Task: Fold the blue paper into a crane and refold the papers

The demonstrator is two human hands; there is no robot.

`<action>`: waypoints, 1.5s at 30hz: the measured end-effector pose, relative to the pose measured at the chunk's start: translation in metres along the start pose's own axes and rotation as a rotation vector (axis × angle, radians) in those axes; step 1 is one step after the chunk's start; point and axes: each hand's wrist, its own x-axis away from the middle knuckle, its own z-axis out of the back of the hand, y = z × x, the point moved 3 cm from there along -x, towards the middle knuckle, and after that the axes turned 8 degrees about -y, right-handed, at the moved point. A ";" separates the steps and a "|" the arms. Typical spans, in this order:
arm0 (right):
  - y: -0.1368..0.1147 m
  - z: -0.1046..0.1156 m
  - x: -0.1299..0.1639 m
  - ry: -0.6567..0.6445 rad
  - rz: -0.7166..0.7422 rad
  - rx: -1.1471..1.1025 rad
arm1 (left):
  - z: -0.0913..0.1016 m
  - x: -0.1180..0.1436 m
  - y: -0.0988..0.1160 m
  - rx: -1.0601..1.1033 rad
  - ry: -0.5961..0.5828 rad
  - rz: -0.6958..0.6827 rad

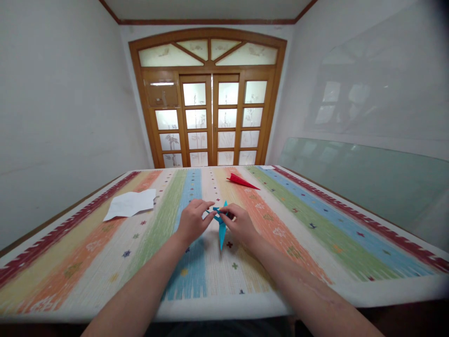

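Note:
A blue folded-paper figure (222, 229) with pointed ends is held between my two hands, just above the striped tablecloth. One long point hangs downward and another sticks up beside my right fingers. My left hand (195, 217) pinches its left part between thumb and fingers. On the other side, my right hand (240, 222) pinches the paper near the upper point. My fingertips hide some of the folds. Farther back lies a red folded-paper piece (242, 180), narrow and pointed toward the right, apart from both hands.
A creased white sheet of paper (131, 204) lies on the left of the tablecloth (156, 252). Another small white paper (267, 167) sits at the far edge. Beyond the table are wooden doors (212, 117); a glass panel (351, 173) stands along the right side.

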 end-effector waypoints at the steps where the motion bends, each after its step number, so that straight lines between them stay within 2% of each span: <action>1: -0.003 0.000 0.000 0.000 0.021 0.015 | -0.001 0.000 0.002 -0.013 -0.009 -0.010; 11: -0.013 0.001 0.001 -0.029 0.092 0.083 | -0.008 0.000 0.002 -0.007 -0.056 0.001; 23: -0.013 0.001 -0.001 -0.098 0.045 -0.021 | -0.008 0.001 -0.011 0.236 0.011 0.194; 28: -0.013 0.000 0.000 -0.110 0.057 -0.036 | -0.012 0.001 -0.020 0.513 0.087 0.354; 33: -0.009 -0.001 -0.001 -0.107 0.002 -0.032 | -0.021 0.000 -0.030 0.819 0.123 0.465; 38: -0.003 0.000 -0.002 -0.062 -0.043 -0.033 | -0.026 -0.002 -0.033 0.945 0.050 0.489; 42: 0.004 -0.001 -0.004 -0.023 -0.083 -0.023 | -0.027 -0.003 -0.032 0.949 -0.016 0.467; 45: 0.012 -0.004 -0.006 -0.041 -0.142 -0.085 | -0.026 -0.004 -0.029 0.943 -0.063 0.428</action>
